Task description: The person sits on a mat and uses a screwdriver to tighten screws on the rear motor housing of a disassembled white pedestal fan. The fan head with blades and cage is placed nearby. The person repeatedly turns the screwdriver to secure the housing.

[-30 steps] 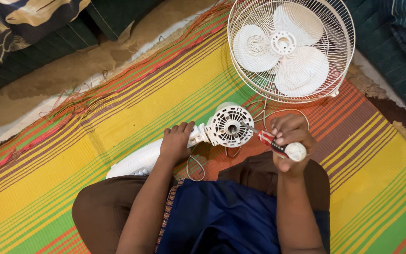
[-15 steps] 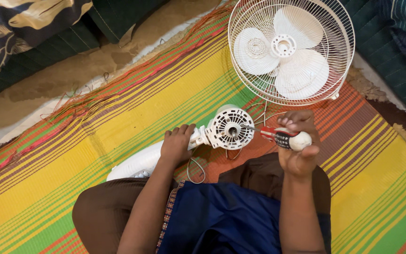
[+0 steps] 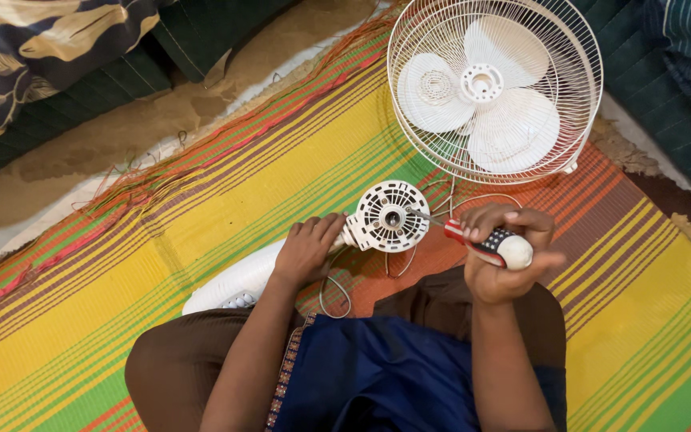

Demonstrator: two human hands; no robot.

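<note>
My left hand grips the neck of a white fan motor housing that lies on the striped mat. Its round vented face points up. My right hand is closed around a screwdriver with a red, dark and white handle. The metal tip of the screwdriver rests against the right side of the motor face. A white fan stand body stretches away to the left under my left forearm. Thin grey wires loop out below the motor.
A white fan cage with three blades lies on the mat just beyond the motor. Dark green cushions border the right side. A patterned blue cloth sits at the top left. Bare floor runs along the mat's frayed edge.
My right hand has swung the screwdriver from pointing away to lying level, bringing its tip onto the motor face. My left hand has kept its hold on the motor.
</note>
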